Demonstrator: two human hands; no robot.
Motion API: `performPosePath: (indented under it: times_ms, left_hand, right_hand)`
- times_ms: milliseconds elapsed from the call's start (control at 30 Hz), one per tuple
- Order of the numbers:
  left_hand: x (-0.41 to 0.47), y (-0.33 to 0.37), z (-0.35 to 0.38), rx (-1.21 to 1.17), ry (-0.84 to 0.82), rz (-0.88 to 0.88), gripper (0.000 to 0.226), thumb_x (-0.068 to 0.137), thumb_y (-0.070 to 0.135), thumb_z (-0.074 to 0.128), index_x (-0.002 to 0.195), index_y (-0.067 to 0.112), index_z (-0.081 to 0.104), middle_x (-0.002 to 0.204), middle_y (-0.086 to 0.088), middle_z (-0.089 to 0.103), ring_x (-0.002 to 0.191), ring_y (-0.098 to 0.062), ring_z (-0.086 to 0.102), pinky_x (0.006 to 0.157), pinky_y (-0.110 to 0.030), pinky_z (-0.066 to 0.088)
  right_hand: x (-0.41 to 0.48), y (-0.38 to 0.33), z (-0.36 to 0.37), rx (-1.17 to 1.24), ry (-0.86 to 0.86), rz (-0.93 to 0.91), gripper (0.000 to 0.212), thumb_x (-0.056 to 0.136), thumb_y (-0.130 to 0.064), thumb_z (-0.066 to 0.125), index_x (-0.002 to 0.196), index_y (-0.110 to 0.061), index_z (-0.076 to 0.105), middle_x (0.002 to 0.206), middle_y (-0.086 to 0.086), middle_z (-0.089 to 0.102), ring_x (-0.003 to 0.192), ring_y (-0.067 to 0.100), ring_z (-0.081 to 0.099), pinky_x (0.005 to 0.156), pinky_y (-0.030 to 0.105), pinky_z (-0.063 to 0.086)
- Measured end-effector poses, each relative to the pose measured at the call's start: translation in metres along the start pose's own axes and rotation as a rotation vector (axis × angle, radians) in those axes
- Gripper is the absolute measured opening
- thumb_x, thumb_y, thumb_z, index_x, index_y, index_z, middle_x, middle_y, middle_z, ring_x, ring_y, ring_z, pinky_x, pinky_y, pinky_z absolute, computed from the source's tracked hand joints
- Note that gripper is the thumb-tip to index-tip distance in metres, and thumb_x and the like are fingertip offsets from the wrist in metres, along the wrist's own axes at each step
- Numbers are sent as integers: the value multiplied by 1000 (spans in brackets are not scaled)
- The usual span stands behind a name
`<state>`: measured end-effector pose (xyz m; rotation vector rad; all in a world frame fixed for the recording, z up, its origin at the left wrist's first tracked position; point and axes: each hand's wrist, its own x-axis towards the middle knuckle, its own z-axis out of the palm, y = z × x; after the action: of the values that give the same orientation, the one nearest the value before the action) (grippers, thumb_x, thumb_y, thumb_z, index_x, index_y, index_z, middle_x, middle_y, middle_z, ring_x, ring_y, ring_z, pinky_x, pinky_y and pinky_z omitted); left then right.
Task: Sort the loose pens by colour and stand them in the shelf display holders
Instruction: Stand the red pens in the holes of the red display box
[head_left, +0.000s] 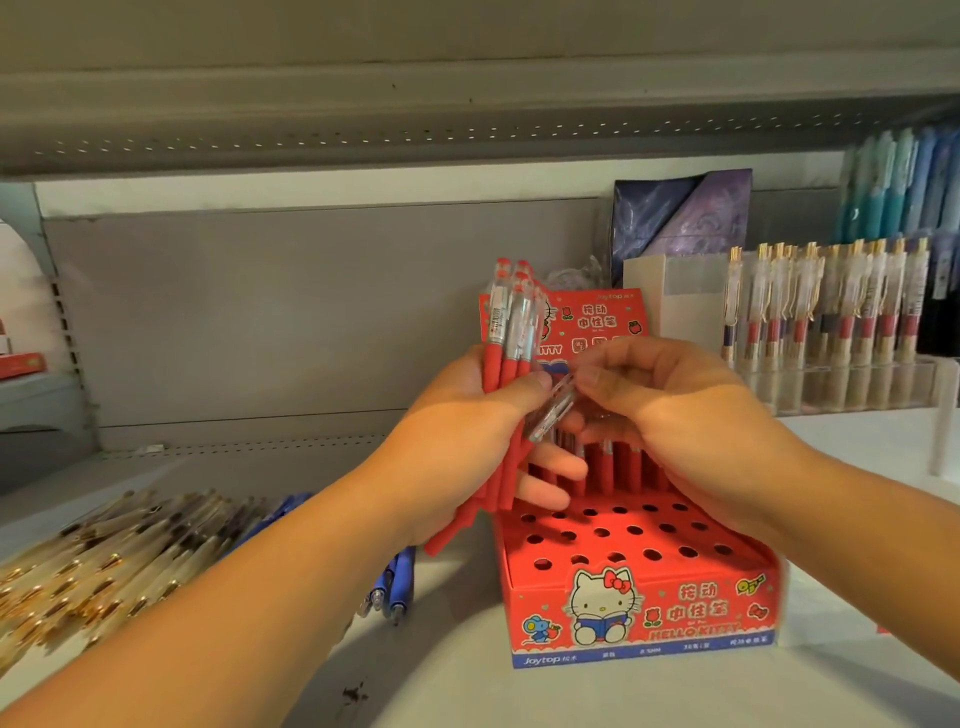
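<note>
My left hand grips a bunch of red pens, their clear clip ends pointing up above the fist. My right hand pinches the clear upper part of one red pen that leans out of the bunch. Both hands hover over a red cardboard display holder with a cartoon cat on its front and rows of round holes on top. A few red pens stand in its back row, partly hidden by my fingers. Loose blue pens lie on the shelf left of the holder.
A heap of clear and gold pens lies on the shelf at the left. A clear acrylic stand with upright gold-clipped pens sits at the back right, with blue pens above it. A grey shelf runs overhead.
</note>
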<state>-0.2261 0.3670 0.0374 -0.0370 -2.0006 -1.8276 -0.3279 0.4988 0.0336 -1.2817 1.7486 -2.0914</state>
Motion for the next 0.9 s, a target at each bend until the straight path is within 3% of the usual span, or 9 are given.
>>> performPosePath:
  times_ms: [133, 267, 333, 400, 533, 633, 767, 900]
  left_hand:
    - [4, 3, -6, -18, 92, 12, 7, 102, 26, 52, 105, 19, 54, 71, 0, 72, 68, -33, 74, 47, -37, 58]
    - [3, 3, -8, 137, 124, 9, 6, 103, 28, 50, 104, 22, 52, 82, -7, 69, 61, -29, 71, 46, -36, 58]
    - [3, 2, -8, 234, 120, 9, 5, 104, 26, 49, 102, 22, 51, 77, -4, 69, 50, -22, 63, 41, -29, 51]
    - [4, 0, -9, 324, 134, 8, 7, 103, 24, 49, 99, 19, 50, 66, 1, 65, 40, -14, 48, 37, -22, 39]
    - [4, -2, -8, 216, 105, -28, 10, 103, 20, 49, 95, 14, 49, 65, -1, 57, 40, -10, 33, 36, -17, 25]
    - [4, 0, -11, 195, 91, -21, 14, 103, 23, 49, 90, 18, 51, 64, -1, 57, 42, -12, 34, 38, -17, 24]
    - [6, -1, -13, 440, 200, 43, 10, 102, 26, 50, 94, 21, 52, 55, 2, 58, 34, -12, 46, 34, -14, 27]
    - [8, -1, -13, 472, 315, 131, 6, 102, 28, 52, 96, 26, 52, 63, 8, 52, 46, -6, 47, 40, -21, 33]
  right_hand:
    - [4, -2, 1, 183, 158, -14, 10, 95, 0, 58, 89, -5, 64, 77, 9, 71, 73, 20, 74, 67, 26, 60]
    - [9, -7, -3, 255, 243, -35, 11, 98, 0, 52, 91, -2, 59, 74, 13, 71, 70, 26, 74, 61, 29, 60]
    - [12, -9, -7, 257, 298, -58, 5, 98, -2, 54, 96, 1, 57, 75, 14, 70, 68, 25, 74, 62, 31, 61]
    - [13, -8, -9, 255, 325, -86, 12, 96, -7, 58, 102, 3, 56, 83, 19, 69, 72, 27, 71, 64, 32, 62]
    - [11, -6, -7, 247, 252, -184, 15, 84, -14, 68, 94, -8, 57, 86, 14, 70, 83, 27, 70, 73, 31, 60]
    - [8, -6, -6, 300, 176, -219, 18, 89, 2, 63, 98, -12, 56, 81, 9, 74, 82, 26, 74, 73, 33, 60]
    - [7, -9, -9, 325, 218, -253, 22, 91, 6, 59, 99, -14, 56, 73, 6, 70, 76, 24, 72, 69, 38, 60]
    - [9, -4, -8, 270, 258, -202, 26, 92, 8, 57, 105, -13, 50, 80, 9, 62, 70, 20, 69, 63, 39, 61]
